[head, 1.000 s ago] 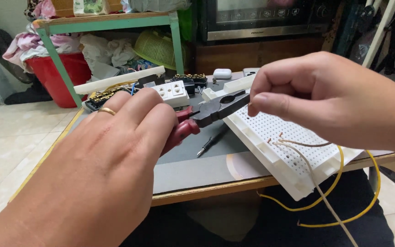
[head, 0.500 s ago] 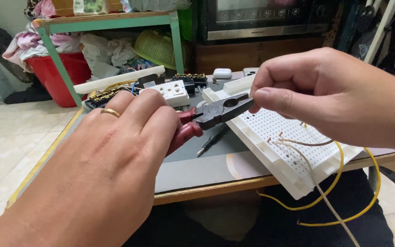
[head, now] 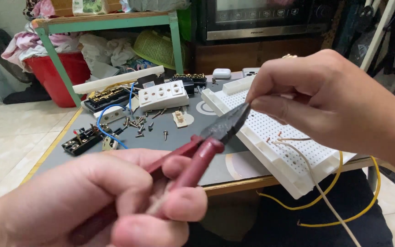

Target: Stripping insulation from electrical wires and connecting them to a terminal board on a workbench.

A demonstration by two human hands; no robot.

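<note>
Fingers (head: 161,206) of the left hand (head: 83,201), lower left of the frame, are curled tight around the dark red handles of a pair of pliers (head: 206,142); the handles lie pressed together in the grasp. The pliers run diagonally up and to the right, their dark nose ending at frame centre, where it meets the fingertips of the right hand (head: 325,96). That hand enters from the right edge with thumb and forefinger pinched together at the pliers' tip; whether anything small is held in the pinch cannot be told.

Head view, remaining items: a white breadboard (head: 298,146) lies tilted at the near right edge of the grey worktop (head: 184,128), directly below the right hand. A pale wire (head: 316,183) and a yellow wire (head: 330,192) leave the breadboard and hang over the worktop's edge toward the lower right. At upper centre sits a white socket strip (head: 163,93), with loose screws (head: 138,126) scattered just in front of it. A blue wire (head: 104,123) loops toward a black terminal block (head: 83,139) at centre left. A red tub (head: 60,73) stands on the floor, upper left.
</note>
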